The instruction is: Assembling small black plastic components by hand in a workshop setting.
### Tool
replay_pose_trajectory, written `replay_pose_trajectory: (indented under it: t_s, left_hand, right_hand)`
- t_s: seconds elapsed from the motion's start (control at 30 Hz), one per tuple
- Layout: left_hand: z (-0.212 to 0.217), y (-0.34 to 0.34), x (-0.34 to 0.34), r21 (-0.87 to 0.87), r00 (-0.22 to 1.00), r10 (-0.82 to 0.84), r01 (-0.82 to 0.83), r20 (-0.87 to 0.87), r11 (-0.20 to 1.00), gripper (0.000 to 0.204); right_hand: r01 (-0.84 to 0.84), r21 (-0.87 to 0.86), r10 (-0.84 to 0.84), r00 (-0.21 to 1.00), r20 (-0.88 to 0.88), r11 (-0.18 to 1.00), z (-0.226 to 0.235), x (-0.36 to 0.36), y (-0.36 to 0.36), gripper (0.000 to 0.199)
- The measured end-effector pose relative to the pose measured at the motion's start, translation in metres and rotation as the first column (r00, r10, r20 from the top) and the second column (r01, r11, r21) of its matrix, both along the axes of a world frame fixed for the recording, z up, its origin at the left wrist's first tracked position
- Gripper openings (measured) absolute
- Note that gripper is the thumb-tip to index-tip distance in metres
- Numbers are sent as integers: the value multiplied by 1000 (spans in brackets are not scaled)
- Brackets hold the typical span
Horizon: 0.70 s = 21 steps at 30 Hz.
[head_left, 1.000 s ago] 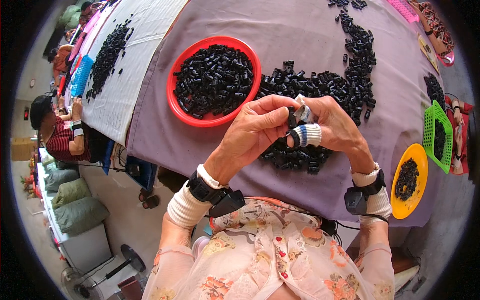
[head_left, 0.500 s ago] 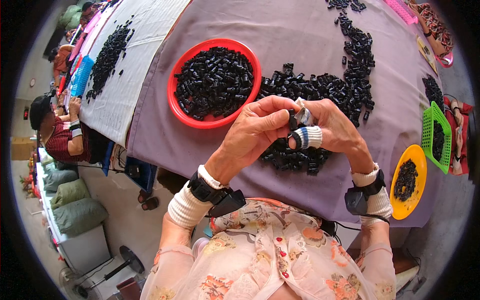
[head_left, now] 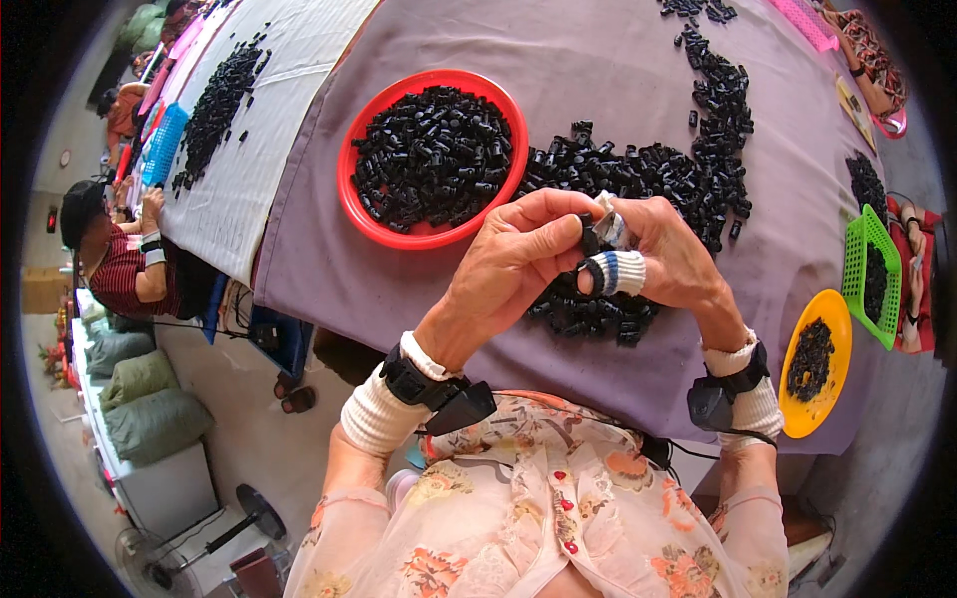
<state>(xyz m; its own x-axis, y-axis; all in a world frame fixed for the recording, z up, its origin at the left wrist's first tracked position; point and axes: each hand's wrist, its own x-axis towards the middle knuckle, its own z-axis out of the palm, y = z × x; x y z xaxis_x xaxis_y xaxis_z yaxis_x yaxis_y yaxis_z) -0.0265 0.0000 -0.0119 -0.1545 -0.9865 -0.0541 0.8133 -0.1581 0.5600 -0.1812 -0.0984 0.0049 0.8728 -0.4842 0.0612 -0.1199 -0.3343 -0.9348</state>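
My left hand (head_left: 518, 264) and my right hand (head_left: 668, 254) meet above the purple cloth (head_left: 588, 90), both pinching a small black plastic part (head_left: 590, 239) between the fingertips. A white and blue cloth sleeve (head_left: 620, 273) covers my right thumb, and a pale wrap covers a right fingertip. Right under the hands lies a small pile of black parts (head_left: 593, 311). A long heap of the same black parts (head_left: 678, 164) stretches across the cloth behind the hands. A red round bowl (head_left: 361, 199) full of black parts stands to the upper left of my left hand.
A yellow bowl (head_left: 819, 404) and a green basket (head_left: 859, 249) with black parts sit at the right edge. Another person (head_left: 125, 269) works at a white-covered table (head_left: 299, 50) on the left, beside a blue basket (head_left: 164, 145). Grey-green sacks (head_left: 140, 404) lie on the floor.
None of note: the two hands stay together over the pile, the fingers shifting only slightly on the small black part.
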Motion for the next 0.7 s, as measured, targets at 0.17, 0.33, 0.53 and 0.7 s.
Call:
replay_pose_trajectory:
  t_s: [0.17, 0.33, 0.53, 0.7]
  left_hand:
    - [-2, 0, 0, -8, 998, 52, -52, 25, 999, 21]
    - [0, 1, -3, -10, 995, 80, -80, 60, 997, 20]
    - [-4, 2, -7, -3, 993, 102, -102, 65, 995, 19]
    - [-4, 2, -7, 44, 991, 107, -111, 77, 993, 20]
  right_hand:
    - [29, 34, -30, 999, 35, 999, -2, 1, 1, 43]
    - [-1, 30, 2, 999, -32, 1000, 5, 1, -1, 46]
    - [-25, 58, 27, 999, -42, 998, 3, 2, 2, 44]
    - [-6, -57, 4, 999, -39, 998, 1, 1, 4, 42]
